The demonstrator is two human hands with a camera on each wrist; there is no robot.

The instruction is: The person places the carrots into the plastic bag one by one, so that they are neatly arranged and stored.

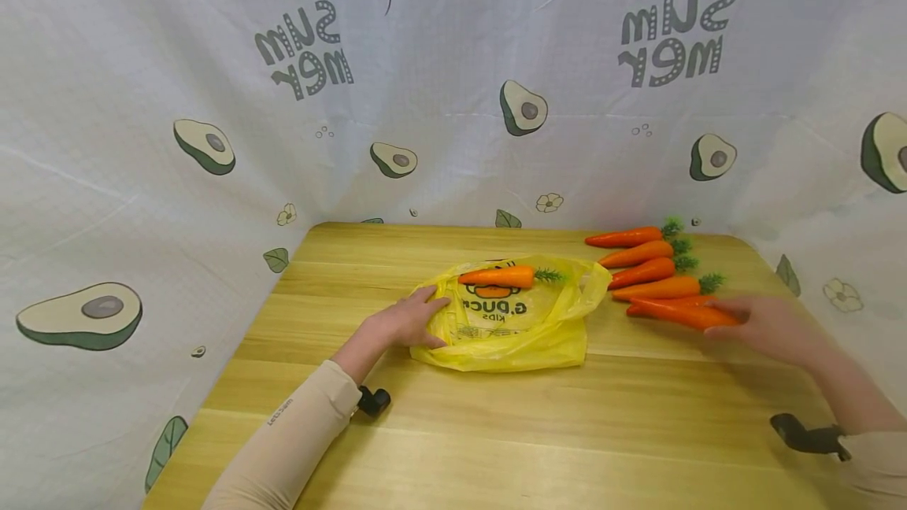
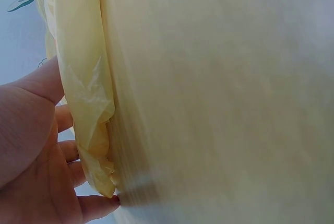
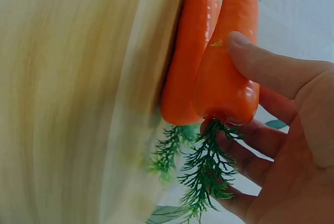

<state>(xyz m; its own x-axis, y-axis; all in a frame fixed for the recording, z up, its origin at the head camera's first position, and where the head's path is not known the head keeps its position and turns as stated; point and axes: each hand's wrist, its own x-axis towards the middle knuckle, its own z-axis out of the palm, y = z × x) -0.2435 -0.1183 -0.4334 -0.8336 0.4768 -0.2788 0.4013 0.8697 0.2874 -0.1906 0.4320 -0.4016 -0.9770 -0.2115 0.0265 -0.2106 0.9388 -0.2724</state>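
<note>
A yellow plastic bag (image 1: 546,349) with a cartoon duck print lies on the table, one carrot (image 1: 499,277) with a green top on it. At the bag's left edge is my left hand (image 1: 404,321), fingers spread and touching the plastic. The left wrist view shows thumb and fingertips partly hidden behind the bag's folded edge (image 2: 83,78). My right hand (image 1: 768,329) pinches an orange carrot (image 3: 227,78) near its leafy end, thumb on one side and fingers on the other. Right beside it lies another carrot (image 3: 182,62).
Several more carrots lie in a loose row at the table's back right, among them one at the far end (image 1: 623,238) and one nearer (image 1: 655,288). The wooden table (image 1: 453,431) meets a white curtain (image 1: 453,46) printed with avocados. A small dark camera (image 1: 373,401) sits on the left wrist.
</note>
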